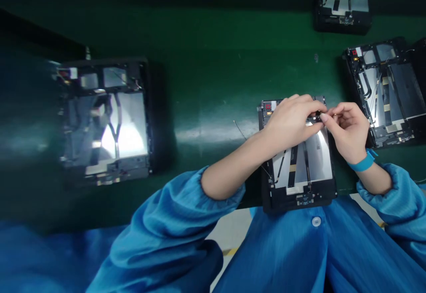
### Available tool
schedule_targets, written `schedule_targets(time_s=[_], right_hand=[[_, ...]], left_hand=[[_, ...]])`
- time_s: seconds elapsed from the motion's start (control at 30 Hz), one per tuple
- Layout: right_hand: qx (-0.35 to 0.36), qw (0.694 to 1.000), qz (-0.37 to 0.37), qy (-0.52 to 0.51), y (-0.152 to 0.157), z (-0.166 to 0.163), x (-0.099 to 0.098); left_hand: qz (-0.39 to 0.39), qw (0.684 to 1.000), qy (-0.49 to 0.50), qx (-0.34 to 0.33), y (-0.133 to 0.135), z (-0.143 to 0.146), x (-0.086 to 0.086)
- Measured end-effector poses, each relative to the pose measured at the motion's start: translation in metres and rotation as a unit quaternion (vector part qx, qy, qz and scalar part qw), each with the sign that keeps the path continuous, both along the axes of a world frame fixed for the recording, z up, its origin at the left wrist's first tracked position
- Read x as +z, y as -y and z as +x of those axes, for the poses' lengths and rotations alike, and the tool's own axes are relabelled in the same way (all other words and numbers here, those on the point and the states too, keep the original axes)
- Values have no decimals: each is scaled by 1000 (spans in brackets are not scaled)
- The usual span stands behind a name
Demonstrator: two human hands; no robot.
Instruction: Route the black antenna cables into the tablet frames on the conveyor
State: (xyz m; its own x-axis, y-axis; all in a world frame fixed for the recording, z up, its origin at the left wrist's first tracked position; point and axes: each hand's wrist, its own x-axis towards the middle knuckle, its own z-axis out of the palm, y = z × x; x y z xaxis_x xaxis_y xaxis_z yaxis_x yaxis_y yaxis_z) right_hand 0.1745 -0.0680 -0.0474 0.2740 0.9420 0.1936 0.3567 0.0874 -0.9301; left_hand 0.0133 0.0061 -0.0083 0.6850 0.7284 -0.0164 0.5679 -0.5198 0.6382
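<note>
An open tablet-like device [317,164] with its inner flex cables exposed lies in front of me, close to the table's near edge. Across its upper part reaches my left hand [293,118], thumb and forefinger closed around a small dark spot at the upper right. My right hand [348,126] meets it there from the right, its thumb and fingertips pinched together. What either pinch holds is too small and covered to name. A thin wire [240,130] sticks out past the device's left side and passes beneath my left forearm.
On the green table [206,84], a similar open device [133,124] lies at left, blurred. Another open device [404,84] sits close by on the right, and a further device [357,22] is at the top right. A blue wristband [362,162] circles my right wrist.
</note>
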Motion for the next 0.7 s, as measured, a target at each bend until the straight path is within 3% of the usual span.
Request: schedule_targets(time_s=[0.17,0.33,0.7], right_hand=[[36,998,12,-42,-9,0,0],[33,999,-4,7,-8,4,0],[70,994,-66,-51,-10,14,3]], left_hand=[[-26,998,26,51,-1,1,-5],[-23,994,-4,104,3,4,-5],[-12,995,-5,103,4,4,-5]])
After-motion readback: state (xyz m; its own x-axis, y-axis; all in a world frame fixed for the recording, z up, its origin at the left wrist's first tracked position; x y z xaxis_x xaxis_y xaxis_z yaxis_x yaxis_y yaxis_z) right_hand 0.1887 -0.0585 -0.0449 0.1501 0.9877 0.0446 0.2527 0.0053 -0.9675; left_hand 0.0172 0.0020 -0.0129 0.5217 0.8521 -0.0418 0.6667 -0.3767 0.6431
